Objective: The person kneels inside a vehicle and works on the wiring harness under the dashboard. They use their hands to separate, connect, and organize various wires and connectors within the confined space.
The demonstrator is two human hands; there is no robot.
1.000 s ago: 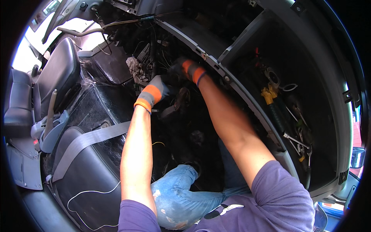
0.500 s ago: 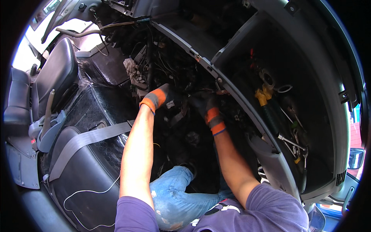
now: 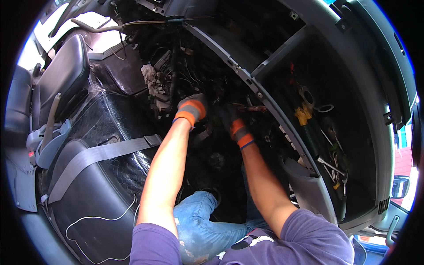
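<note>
My left hand [image 3: 192,107], in a grey and orange glove, reaches into the stripped lower dashboard with curled fingers; what it holds is hidden. My right hand [image 3: 234,125], similarly gloved, is in shadow just right of it, its fingertips lost among dark parts near a bundle of coloured wires [image 3: 251,108]. Above them lies a tangle of black hoses and thin wires [image 3: 185,73], with a crumpled pale cloth-like piece [image 3: 151,80] at its left. A long metal dashboard rail [image 3: 229,59] runs diagonally over the right side of the opening.
Black seats [image 3: 59,84] and a handbrake lever [image 3: 52,115] are at left. A loose grey belt [image 3: 101,155] crosses the near seat, where a white cable [image 3: 95,217] lies. At right, an open dashboard compartment [image 3: 362,137] holds several wrenches [image 3: 335,168] and a yellow-topped tool [image 3: 303,114].
My right hand has moved down toward me from high under the rail. My left hand has shifted rightward, closer to my right hand.
</note>
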